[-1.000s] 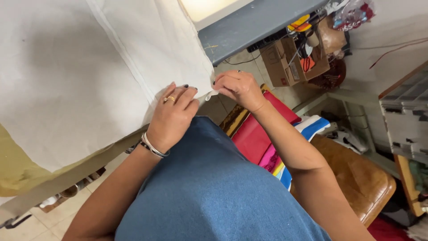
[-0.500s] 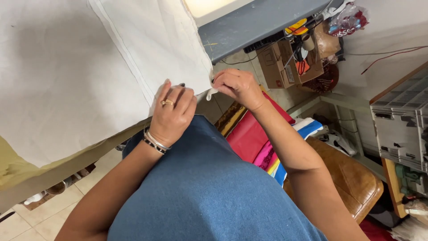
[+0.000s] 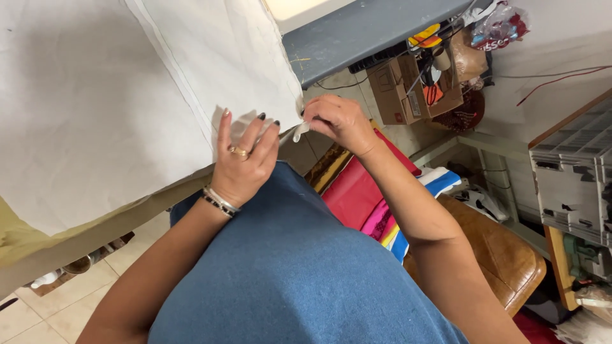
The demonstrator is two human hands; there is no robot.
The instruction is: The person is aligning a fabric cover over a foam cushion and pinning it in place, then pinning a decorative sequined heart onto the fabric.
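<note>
Brown cardboard box (image 3: pixel 396 94) with a red label sits far right under the grey surface (image 3: pixel 370 28); a clear crinkled packet (image 3: pixel 500 27) with red print lies at top right. White cloth (image 3: pixel 115 102) drapes over the surface, its corner near centre. Right hand (image 3: pixel 338 121): grip pinched together on the cloth corner. Left hand (image 3: pixel 245 162): fingers spread apart, flat on the cloth edge. Versus half a second earlier: left fingers have fanned wider; right pinch unchanged.

The left hand (image 3: pixel 245 162) pressed flat on the large white woven fabric sheet (image 3: pixel 115 102); at three o'clock, the right hand (image 3: pixel 338 121) pinched its corner.
</note>
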